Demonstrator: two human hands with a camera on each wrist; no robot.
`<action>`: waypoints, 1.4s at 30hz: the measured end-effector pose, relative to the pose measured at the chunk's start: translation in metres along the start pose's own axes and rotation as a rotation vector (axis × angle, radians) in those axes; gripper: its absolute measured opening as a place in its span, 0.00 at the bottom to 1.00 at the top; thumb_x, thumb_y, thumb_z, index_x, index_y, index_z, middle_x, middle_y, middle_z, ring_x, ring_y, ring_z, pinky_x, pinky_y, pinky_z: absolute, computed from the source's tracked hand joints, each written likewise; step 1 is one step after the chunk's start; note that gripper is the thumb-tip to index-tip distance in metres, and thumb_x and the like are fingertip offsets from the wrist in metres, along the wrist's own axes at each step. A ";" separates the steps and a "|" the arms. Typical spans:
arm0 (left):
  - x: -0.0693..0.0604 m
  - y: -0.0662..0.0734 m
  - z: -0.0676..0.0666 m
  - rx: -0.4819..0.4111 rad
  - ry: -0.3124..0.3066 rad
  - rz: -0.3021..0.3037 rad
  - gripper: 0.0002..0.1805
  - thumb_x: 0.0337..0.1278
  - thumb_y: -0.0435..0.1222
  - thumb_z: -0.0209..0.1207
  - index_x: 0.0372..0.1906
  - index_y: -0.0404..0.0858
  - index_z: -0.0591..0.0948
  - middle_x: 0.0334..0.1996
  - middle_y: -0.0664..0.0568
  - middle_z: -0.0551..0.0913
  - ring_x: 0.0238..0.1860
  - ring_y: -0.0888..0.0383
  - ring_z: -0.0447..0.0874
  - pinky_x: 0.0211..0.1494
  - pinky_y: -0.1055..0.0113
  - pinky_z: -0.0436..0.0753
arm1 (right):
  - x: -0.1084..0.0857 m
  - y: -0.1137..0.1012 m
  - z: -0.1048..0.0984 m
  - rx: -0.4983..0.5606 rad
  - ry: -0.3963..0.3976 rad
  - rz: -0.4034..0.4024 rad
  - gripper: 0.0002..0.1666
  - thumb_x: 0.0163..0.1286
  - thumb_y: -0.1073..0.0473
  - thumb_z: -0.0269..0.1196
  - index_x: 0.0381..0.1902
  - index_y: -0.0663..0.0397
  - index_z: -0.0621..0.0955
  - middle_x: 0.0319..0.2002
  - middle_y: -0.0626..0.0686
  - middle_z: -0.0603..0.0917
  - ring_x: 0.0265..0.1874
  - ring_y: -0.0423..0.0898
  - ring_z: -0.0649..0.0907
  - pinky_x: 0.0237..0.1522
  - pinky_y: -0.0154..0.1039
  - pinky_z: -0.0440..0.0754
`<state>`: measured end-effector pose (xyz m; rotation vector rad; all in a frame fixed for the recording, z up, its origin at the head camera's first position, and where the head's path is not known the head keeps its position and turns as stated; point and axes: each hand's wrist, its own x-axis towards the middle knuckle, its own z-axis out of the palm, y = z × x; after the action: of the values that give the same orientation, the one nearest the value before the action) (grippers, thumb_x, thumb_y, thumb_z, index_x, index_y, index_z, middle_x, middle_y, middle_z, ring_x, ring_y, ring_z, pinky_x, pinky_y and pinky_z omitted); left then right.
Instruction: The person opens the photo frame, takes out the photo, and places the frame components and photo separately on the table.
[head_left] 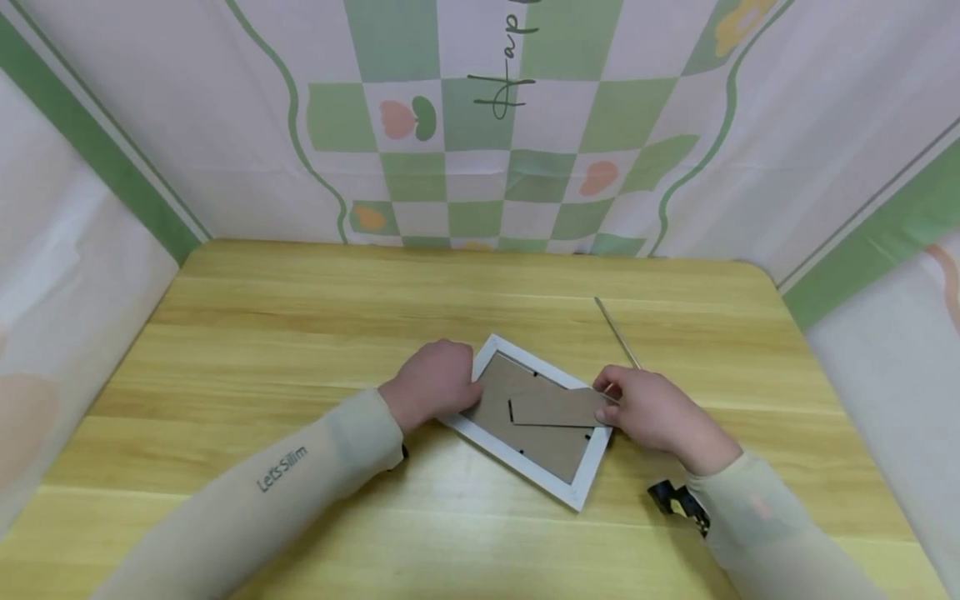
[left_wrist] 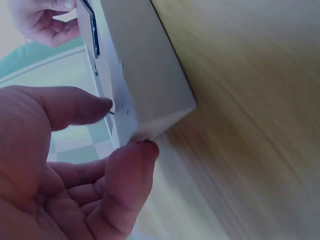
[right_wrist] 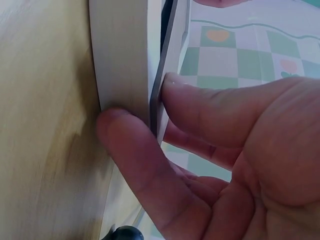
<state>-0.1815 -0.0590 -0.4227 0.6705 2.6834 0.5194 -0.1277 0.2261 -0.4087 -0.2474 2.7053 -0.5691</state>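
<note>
A white picture frame lies back side up on the wooden table, turned at an angle, with a brown backing board and a stand flap on it. The left hand grips the frame's left edge; in the left wrist view the thumb of that hand is on the back and a finger is at the outer side of the frame. At the right corner, the right hand pinches the flap's end and the frame's edge; the right wrist view shows its thumb on the flap.
Behind the right hand, a thin metal rod lies on the table; a dark rounded end shows in the right wrist view. A black object is by the right sleeve. Patterned cloth hangs behind the table and at both sides.
</note>
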 end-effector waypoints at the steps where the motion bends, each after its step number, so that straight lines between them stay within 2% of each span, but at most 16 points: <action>1: -0.001 0.001 0.000 -0.012 0.000 -0.010 0.17 0.58 0.36 0.57 0.16 0.42 0.70 0.11 0.58 0.63 0.13 0.62 0.61 0.16 0.68 0.64 | 0.000 0.000 0.000 0.001 0.000 0.001 0.14 0.67 0.60 0.68 0.48 0.58 0.80 0.40 0.54 0.84 0.38 0.52 0.82 0.43 0.55 0.79; 5: -0.002 0.002 0.002 -0.034 0.008 -0.029 0.19 0.54 0.34 0.57 0.12 0.45 0.66 0.09 0.60 0.59 0.12 0.63 0.58 0.15 0.69 0.61 | -0.001 -0.002 0.002 -0.004 0.003 0.005 0.14 0.67 0.60 0.67 0.48 0.58 0.80 0.40 0.55 0.84 0.38 0.53 0.82 0.43 0.56 0.79; 11: -0.003 0.004 0.002 -0.045 0.001 -0.015 0.20 0.52 0.31 0.56 0.10 0.45 0.64 0.08 0.61 0.55 0.12 0.64 0.54 0.15 0.70 0.59 | -0.001 -0.005 0.004 -0.011 0.018 0.005 0.13 0.67 0.61 0.67 0.48 0.58 0.80 0.41 0.57 0.85 0.41 0.57 0.83 0.45 0.58 0.79; 15: -0.004 0.005 0.000 -0.064 -0.005 -0.025 0.19 0.53 0.32 0.58 0.12 0.44 0.67 0.09 0.60 0.60 0.12 0.63 0.58 0.16 0.69 0.61 | -0.002 -0.007 0.004 -0.023 0.033 0.001 0.12 0.67 0.62 0.67 0.47 0.58 0.81 0.43 0.59 0.85 0.45 0.60 0.83 0.47 0.60 0.78; 20: -0.001 0.005 -0.003 -0.079 -0.036 -0.055 0.18 0.55 0.33 0.60 0.13 0.43 0.69 0.10 0.57 0.64 0.13 0.62 0.62 0.17 0.69 0.65 | -0.003 -0.009 0.003 -0.033 0.036 0.000 0.12 0.67 0.62 0.66 0.47 0.58 0.81 0.44 0.60 0.85 0.46 0.61 0.82 0.47 0.60 0.78; 27: 0.008 0.007 -0.009 -0.141 -0.098 -0.107 0.22 0.53 0.31 0.60 0.10 0.45 0.64 0.07 0.59 0.58 0.11 0.62 0.58 0.16 0.70 0.62 | -0.003 -0.009 0.002 -0.045 0.036 0.001 0.13 0.67 0.62 0.66 0.48 0.59 0.81 0.44 0.61 0.85 0.46 0.62 0.82 0.47 0.60 0.78; 35: 0.014 0.010 -0.012 -0.101 -0.129 -0.116 0.19 0.52 0.32 0.62 0.12 0.44 0.67 0.12 0.56 0.66 0.15 0.60 0.63 0.20 0.68 0.67 | -0.003 -0.007 0.003 -0.050 0.037 -0.006 0.13 0.67 0.62 0.66 0.48 0.59 0.80 0.44 0.61 0.84 0.46 0.62 0.82 0.47 0.60 0.78; 42: 0.014 0.013 -0.014 -0.081 -0.140 -0.119 0.20 0.50 0.31 0.61 0.11 0.44 0.65 0.11 0.56 0.64 0.14 0.61 0.61 0.19 0.69 0.65 | -0.003 -0.008 0.003 -0.049 0.035 -0.002 0.13 0.67 0.63 0.66 0.48 0.59 0.80 0.44 0.61 0.84 0.46 0.61 0.82 0.47 0.60 0.78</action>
<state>-0.1940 -0.0454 -0.4078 0.5024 2.5379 0.5268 -0.1229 0.2186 -0.4073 -0.2550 2.7559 -0.5124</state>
